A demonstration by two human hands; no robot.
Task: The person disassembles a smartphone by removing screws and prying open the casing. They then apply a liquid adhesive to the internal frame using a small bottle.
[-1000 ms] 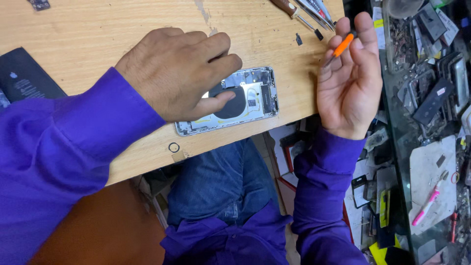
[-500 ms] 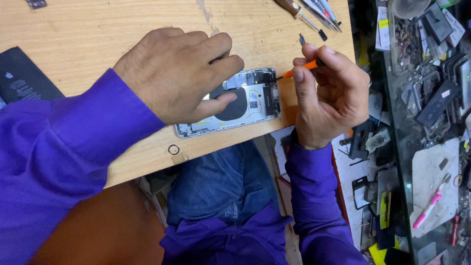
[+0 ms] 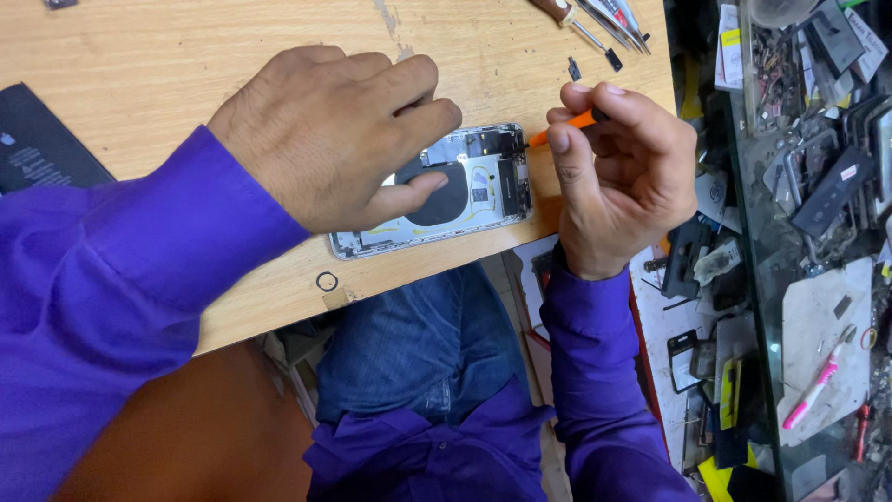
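An opened phone housing point(image 3: 465, 191) with a dark round coil and small metal parts lies near the front edge of a wooden table point(image 3: 186, 56). My left hand point(image 3: 325, 135) presses flat on it, thumb on the coil, fingers over its far edge. My right hand point(image 3: 618, 177) pinches a thin orange-handled screwdriver point(image 3: 562, 125). The screwdriver's tip touches the housing's upper right corner.
A black flat battery point(image 3: 42, 144) lies at the table's left edge. Screwdrivers and tweezers point(image 3: 595, 23) sit at the far right of the table, and a small ring point(image 3: 326, 281) near the front edge. A cluttered shelf of phone parts point(image 3: 818, 167) stands to the right, with a pink pen point(image 3: 813, 390).
My right hand has come down from a raised, open-palm pose and moved left, bringing the orange screwdriver's tip to the housing's corner. My left hand has stayed on the housing.
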